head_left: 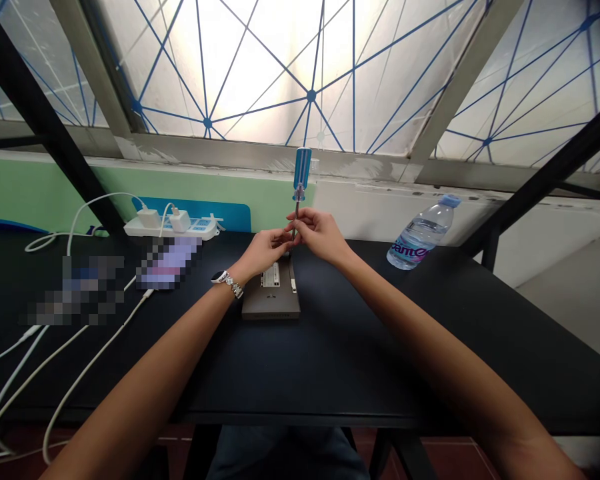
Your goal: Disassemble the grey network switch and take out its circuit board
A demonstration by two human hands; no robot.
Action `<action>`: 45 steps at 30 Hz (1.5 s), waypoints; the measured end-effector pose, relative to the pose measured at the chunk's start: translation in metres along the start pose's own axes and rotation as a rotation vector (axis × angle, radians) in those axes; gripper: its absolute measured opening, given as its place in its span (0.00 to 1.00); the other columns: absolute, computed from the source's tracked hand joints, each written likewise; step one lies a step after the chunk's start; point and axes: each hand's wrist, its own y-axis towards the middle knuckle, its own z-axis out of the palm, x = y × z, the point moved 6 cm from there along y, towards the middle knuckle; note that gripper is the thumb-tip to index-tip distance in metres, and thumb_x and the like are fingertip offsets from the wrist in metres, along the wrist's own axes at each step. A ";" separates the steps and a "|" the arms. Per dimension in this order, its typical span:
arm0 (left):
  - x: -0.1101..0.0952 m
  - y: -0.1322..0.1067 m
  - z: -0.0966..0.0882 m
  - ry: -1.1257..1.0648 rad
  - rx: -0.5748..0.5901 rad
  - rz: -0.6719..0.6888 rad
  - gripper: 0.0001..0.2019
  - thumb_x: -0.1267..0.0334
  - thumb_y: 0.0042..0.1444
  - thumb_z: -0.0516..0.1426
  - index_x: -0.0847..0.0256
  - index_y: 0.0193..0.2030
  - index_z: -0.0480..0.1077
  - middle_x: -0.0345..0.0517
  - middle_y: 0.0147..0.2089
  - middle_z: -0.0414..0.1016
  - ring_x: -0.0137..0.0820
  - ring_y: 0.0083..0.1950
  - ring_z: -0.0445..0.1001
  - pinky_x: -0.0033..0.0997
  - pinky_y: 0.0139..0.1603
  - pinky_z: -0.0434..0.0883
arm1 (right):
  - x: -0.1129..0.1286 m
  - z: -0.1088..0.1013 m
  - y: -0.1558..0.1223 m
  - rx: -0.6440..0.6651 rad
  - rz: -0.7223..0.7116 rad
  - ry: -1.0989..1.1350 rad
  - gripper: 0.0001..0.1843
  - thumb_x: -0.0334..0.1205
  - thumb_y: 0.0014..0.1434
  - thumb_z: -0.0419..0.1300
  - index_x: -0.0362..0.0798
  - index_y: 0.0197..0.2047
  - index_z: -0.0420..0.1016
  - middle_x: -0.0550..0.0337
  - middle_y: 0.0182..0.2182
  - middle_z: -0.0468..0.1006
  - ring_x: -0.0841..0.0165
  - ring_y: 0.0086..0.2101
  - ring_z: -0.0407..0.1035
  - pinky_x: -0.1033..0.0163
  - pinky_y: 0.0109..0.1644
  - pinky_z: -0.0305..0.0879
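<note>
A screwdriver with a clear blue handle (302,169) stands upright, its tip down on a flat grey device (272,299) lying on the black table (330,353). My right hand (321,235) pinches the metal shaft just below the handle. My left hand (263,251), with a watch on its wrist, has its fingers closed on the shaft from the other side and rests over the far end of the device. The screwdriver's tip is hidden behind my fingers.
A water bottle (423,233) lies tilted at the right rear of the table. A white power strip (173,225) with chargers sits at the left rear, white cables (55,360) trailing off the front left. Slanted black frame bars (50,127) rise on both sides.
</note>
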 end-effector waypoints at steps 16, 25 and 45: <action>0.001 0.000 0.011 -0.018 -0.008 -0.046 0.14 0.55 0.59 0.64 0.66 0.39 0.79 0.54 0.41 0.84 0.41 0.44 0.83 0.43 0.51 0.78 | -0.003 -0.011 -0.002 -0.151 0.015 -0.122 0.16 0.49 0.52 0.71 0.49 0.28 0.73 0.59 0.23 0.78 0.63 0.26 0.76 0.60 0.29 0.72; 0.002 -0.003 -0.002 -0.009 -0.015 -0.068 0.14 0.55 0.54 0.67 0.65 0.39 0.79 0.52 0.40 0.84 0.41 0.43 0.83 0.44 0.51 0.77 | 0.001 -0.006 -0.001 -0.056 -0.006 -0.095 0.10 0.44 0.57 0.65 0.45 0.33 0.79 0.54 0.32 0.84 0.65 0.29 0.79 0.60 0.37 0.76; -0.010 -0.022 -0.019 0.303 -0.074 -0.017 0.13 0.53 0.58 0.65 0.62 0.39 0.77 0.50 0.38 0.83 0.37 0.39 0.82 0.36 0.42 0.77 | 0.007 -0.013 -0.005 -0.076 0.056 -0.101 0.05 0.37 0.60 0.63 0.45 0.37 0.78 0.53 0.33 0.85 0.63 0.34 0.81 0.62 0.35 0.78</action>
